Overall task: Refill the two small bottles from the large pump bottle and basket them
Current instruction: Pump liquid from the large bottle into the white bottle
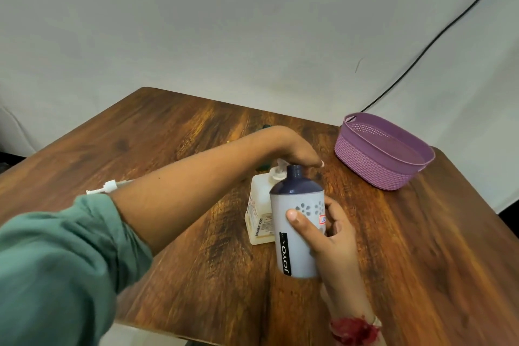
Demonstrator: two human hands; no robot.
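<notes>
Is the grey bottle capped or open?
Open. The grey bottle shows a bare dark neck with no cap; the right hand holds it beside the pump bottle.
</notes>
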